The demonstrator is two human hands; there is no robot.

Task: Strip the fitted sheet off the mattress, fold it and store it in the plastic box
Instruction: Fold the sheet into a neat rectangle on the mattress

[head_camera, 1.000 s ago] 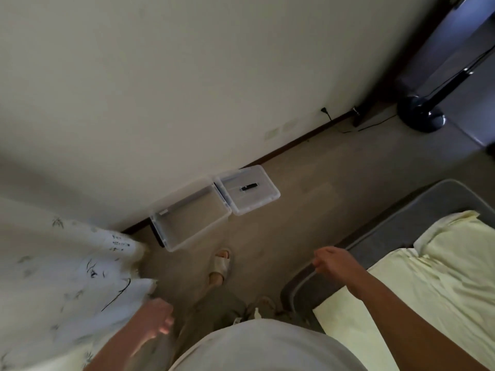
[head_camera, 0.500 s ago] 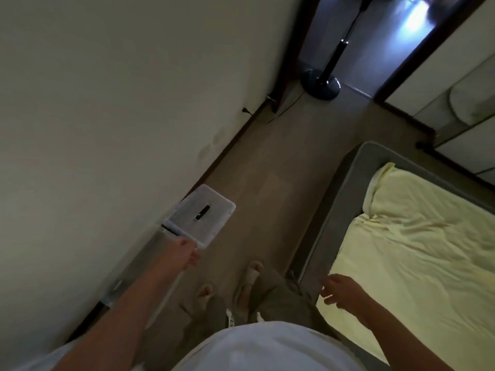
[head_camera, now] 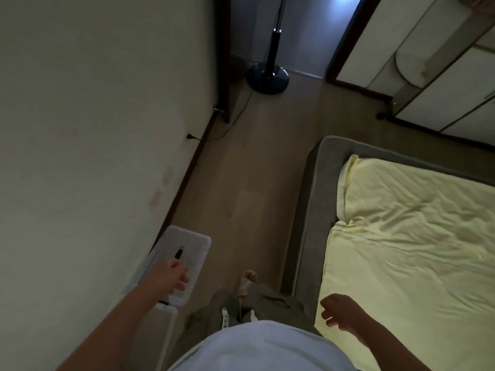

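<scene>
Currently fitted sheet [head_camera: 417,236] is lying on the mattress [head_camera: 312,204], its far-left corner bunching loose. Plastic box [head_camera: 165,321] and lid [head_camera: 191,243] are sitting on the floor left of the mattress. Left hand [head_camera: 175,277] is hovering over the lid, fingers loosely spread; contact unclear. Right hand [head_camera: 340,314] is hanging over the mattress's near-left edge, loosely curled, holding nothing.

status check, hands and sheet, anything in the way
Left hand open over the box lid, right hand open and empty by the bed. Yellow sheet spread on it, not stripped. Nothing seen in the way.
</scene>
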